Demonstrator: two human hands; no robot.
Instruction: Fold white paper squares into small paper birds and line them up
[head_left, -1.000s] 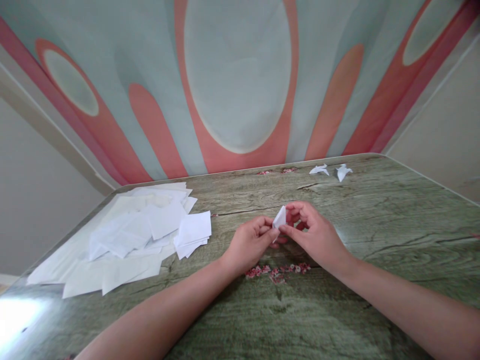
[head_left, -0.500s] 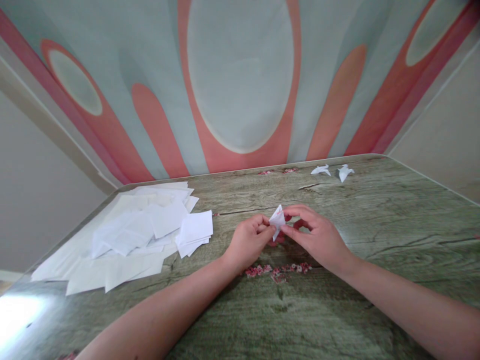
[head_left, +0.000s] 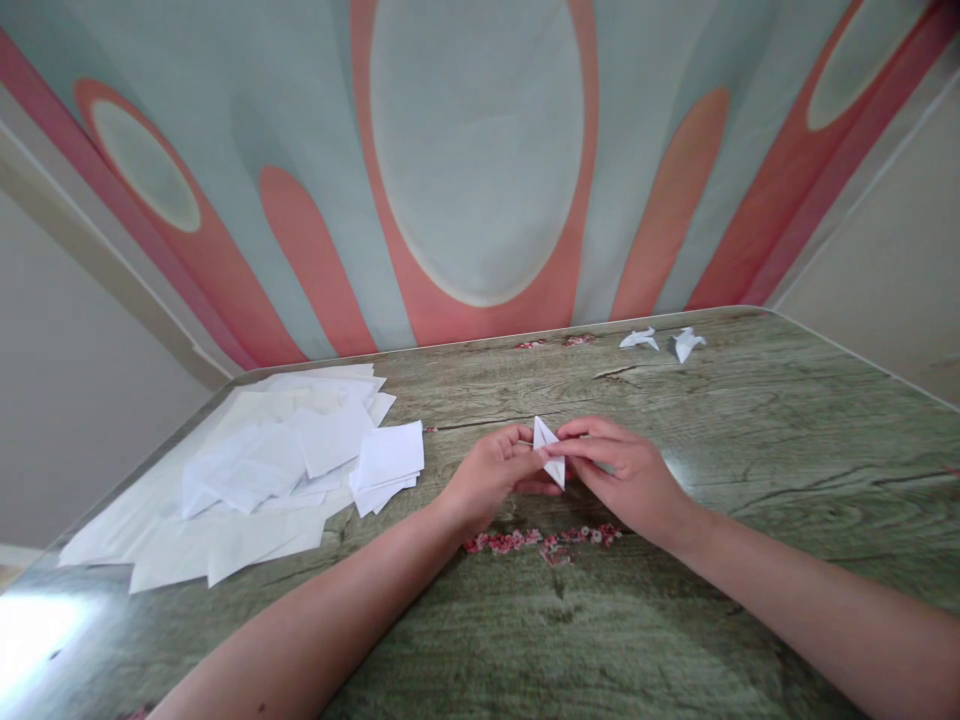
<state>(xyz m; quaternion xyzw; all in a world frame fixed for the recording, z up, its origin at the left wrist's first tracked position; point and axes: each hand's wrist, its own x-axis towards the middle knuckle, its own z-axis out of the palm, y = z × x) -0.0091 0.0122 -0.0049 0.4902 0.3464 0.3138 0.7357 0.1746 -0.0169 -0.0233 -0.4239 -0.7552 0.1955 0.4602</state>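
A small folded piece of white paper point(head_left: 550, 455), shaped like a narrow diamond, is held between my two hands above the table. My left hand point(head_left: 491, 472) pinches its left side, thumb on top and fingers beneath. From the right, my right hand point(head_left: 626, 470) grips the other side, its fingers lying over the paper's front and partly covering it. Two folded paper birds, one paper bird point(head_left: 639, 340) beside another paper bird point(head_left: 687, 345), sit near the table's back edge on the right.
On the left of the wood-patterned table point(head_left: 787, 480) lies a spread heap of white paper sheets point(head_left: 262, 450). A small stack of square papers point(head_left: 390, 455) lies at the heap's right side. A patterned backdrop point(head_left: 480, 150) rises behind the table.
The folded paper has turned and now leans the other way, its top tip shifted left. My right fingers have moved across its front. The papers and birds stay in place.
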